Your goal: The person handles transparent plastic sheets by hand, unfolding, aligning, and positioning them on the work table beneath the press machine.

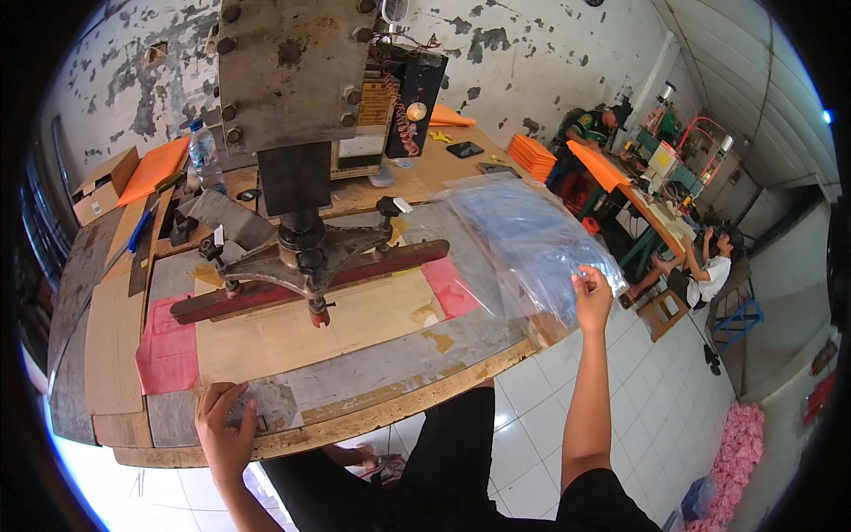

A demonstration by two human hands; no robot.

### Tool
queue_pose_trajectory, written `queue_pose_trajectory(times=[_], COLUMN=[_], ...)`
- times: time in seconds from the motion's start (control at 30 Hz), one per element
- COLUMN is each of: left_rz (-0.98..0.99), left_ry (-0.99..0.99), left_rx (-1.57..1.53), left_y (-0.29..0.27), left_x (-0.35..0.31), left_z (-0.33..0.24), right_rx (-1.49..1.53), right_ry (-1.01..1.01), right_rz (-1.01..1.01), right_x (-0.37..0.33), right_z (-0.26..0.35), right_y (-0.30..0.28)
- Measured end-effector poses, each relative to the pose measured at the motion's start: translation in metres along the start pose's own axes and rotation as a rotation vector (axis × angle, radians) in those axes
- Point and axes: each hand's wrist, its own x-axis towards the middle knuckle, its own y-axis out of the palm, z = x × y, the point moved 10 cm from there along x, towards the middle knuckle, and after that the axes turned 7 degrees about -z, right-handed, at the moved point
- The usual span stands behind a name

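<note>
My right hand [592,300] is closed in a pinch at the near right edge of a pile of clear plastic sheets [523,235], which overhangs the table's right edge. My left hand [223,424] rests on the table's front edge, fingers bent and thumb apart, holding nothing; a small dark metal fitting lies beside the thumb. Between the hands stands a press machine [297,177] with a long reddish bar [257,297] hung on a three-armed bracket. The bar sits over a tan pad [301,332] with pink sheets [168,346] at both ends.
At the back left are a water bottle [203,151], a cardboard box [105,184], and a blue-handled tool [142,229]. A phone [464,150] lies farther back. To the right, two people sit near another workbench [647,208] with orange sheets. A pink heap [731,465] lies on the tiled floor.
</note>
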Motion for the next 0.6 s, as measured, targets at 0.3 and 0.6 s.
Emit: queue_pose_trajectory(times=[0.3,0.6], left_rz=[0.007,-0.065], left_ry=[0.02,0.131], left_rx=[0.014,-0.163], left_y=[0.001,0.0], left_x=[0.001,-0.012], left_z=[-0.001,-0.04], right_rx=[-0.111,0.985], right_ry=[-0.095,0.504], right_rz=[-0.027,0.461], right_x=[-0.026,-0.139], right_z=[0.061,0.168], right_y=[-0.023,-0.014])
